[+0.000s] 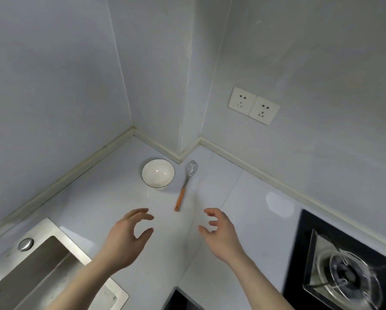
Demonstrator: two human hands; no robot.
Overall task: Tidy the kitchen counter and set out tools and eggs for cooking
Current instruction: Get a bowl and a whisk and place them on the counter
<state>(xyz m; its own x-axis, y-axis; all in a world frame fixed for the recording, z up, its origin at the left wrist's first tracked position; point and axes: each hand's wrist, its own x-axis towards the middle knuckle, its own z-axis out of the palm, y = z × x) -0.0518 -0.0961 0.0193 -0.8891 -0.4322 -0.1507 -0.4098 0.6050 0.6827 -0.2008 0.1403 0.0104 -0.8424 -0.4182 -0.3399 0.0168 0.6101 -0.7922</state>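
A white bowl [158, 173] with a dark rim stands empty on the pale counter [111, 198] near the wall corner. Just to its right lies a metal whisk [186, 183] with an orange handle, wire head towards the wall. My left hand [126, 239] hovers over the counter below the bowl, fingers loosely curved and holding nothing. My right hand [221, 234] hovers beside it, below the whisk's handle end, fingers also loosely curved and empty. No eggs are in sight.
A steel sink [42, 271] with a round plug knob sits at the lower left. A black gas hob [342, 269] with a burner fills the lower right. Two wall sockets [253, 105] sit on the right wall. The counter's front edge runs between my forearms.
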